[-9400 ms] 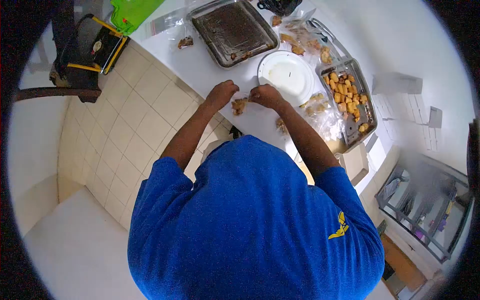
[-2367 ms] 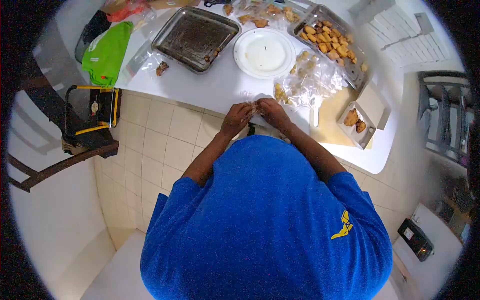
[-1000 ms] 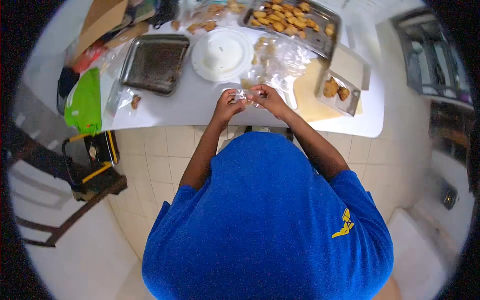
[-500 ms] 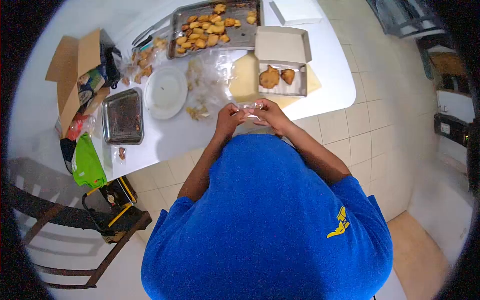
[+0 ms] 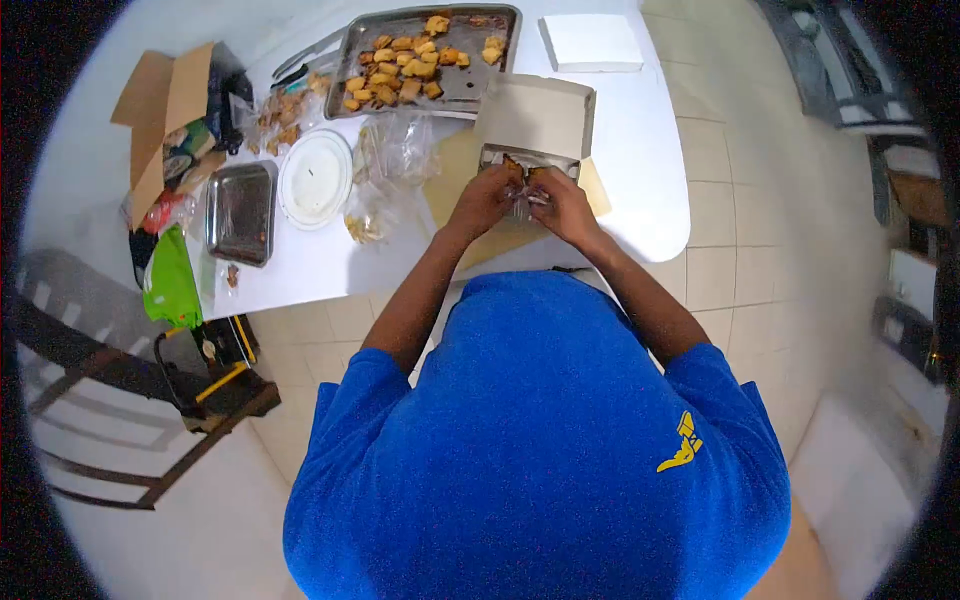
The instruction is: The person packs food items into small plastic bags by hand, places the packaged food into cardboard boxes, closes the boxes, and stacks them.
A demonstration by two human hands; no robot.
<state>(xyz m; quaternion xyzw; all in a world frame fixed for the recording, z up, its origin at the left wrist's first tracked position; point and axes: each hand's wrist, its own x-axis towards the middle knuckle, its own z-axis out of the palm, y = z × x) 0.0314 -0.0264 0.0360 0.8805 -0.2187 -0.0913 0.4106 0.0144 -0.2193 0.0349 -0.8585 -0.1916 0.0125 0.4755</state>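
My left hand (image 5: 486, 202) and my right hand (image 5: 564, 208) are close together over the front of an open cardboard box (image 5: 535, 115). Fingers of both hands are closed on a small clear plastic bag (image 5: 526, 204), crinkled and shiny between them. Just past my fingertips, browned baked pieces (image 5: 514, 163) show in part inside the box. My hands hide most of the box's inside. The lid stands raised at the back.
A large baking tray (image 5: 345, 72) with golden pieces lies at the back. Plastic bags (image 5: 400, 145), a white plate (image 5: 315, 180), a smaller metal tray (image 5: 240, 170) and an open carton (image 5: 150, 125) are to the left. A closed white box (image 5: 590, 42) lies back right.
Both hands have moved forward with the plastic bag, from in front of the box to over it. They now cover much of the baked pieces inside. The camera view has shifted slightly.
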